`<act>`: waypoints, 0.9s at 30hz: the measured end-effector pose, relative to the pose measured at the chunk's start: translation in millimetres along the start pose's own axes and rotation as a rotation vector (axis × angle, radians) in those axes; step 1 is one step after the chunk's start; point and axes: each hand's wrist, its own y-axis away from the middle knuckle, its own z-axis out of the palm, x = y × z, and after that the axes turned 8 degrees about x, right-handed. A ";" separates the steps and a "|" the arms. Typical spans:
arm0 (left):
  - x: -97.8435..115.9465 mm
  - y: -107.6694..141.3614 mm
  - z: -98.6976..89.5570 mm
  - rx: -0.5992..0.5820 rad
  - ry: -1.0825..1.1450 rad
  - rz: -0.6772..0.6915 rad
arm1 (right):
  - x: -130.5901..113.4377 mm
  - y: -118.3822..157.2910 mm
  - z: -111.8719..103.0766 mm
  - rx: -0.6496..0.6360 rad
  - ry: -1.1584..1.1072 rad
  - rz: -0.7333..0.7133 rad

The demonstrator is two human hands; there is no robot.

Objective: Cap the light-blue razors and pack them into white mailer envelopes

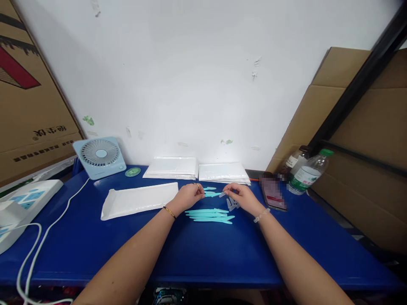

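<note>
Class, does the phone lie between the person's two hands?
No, the phone lies on the blue table, to the right of the right hand.

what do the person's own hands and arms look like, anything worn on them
Both arms show no sleeves, and the hands are ungloved. The left hand wears a gold-toned ring, with a thin dark-and-gold bracelet at its wrist. The right hand has a pale, translucent-looking bracelet at its wrist.
</note>
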 end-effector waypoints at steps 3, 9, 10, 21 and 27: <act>2.6 0.2 -0.2 -0.007 0.035 -0.002 | -5.5 0.8 5.0 0.021 -0.022 0.011; 3.8 0.3 2.2 -0.003 0.162 0.014 | -11.8 2.2 9.9 -0.009 -0.107 0.045; 3.2 0.1 3.1 -0.006 0.173 0.016 | -11.5 2.0 9.2 -0.018 -0.106 0.050; -5.1 -1.8 -0.7 0.053 -0.043 0.099 | 5.0 3.4 -25.5 -0.311 0.313 -0.128; 9.0 7.3 -3.2 -0.288 -0.058 0.123 | 7.7 3.1 -18.2 -0.299 0.383 -0.111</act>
